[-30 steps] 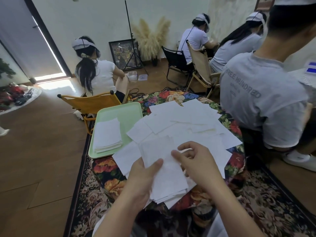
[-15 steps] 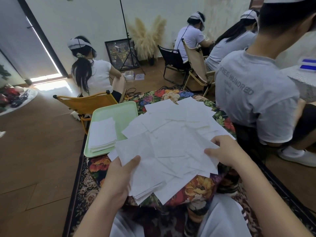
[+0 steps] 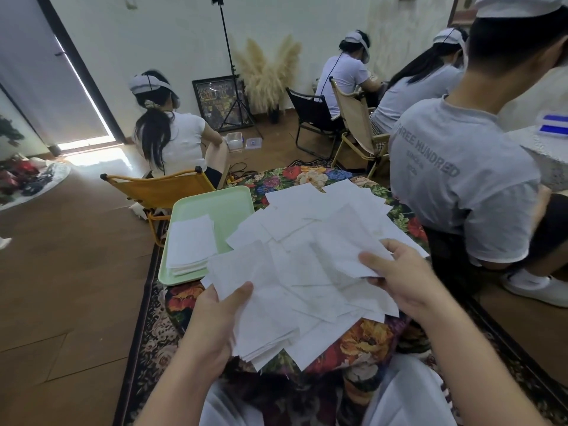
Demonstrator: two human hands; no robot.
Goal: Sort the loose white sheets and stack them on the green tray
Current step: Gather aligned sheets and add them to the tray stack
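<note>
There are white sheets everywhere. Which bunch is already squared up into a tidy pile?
The neat stack on the green tray, left of the table. The other sheets lie scattered across the floral tablecloth or fanned in the hands.

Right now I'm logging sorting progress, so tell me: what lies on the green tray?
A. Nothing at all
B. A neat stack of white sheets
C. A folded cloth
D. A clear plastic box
B: a squared-up stack of white sheets sits on the near part of the green tray, while the left hand grips a bundle and the right hand pinches one loose sheet.
</note>
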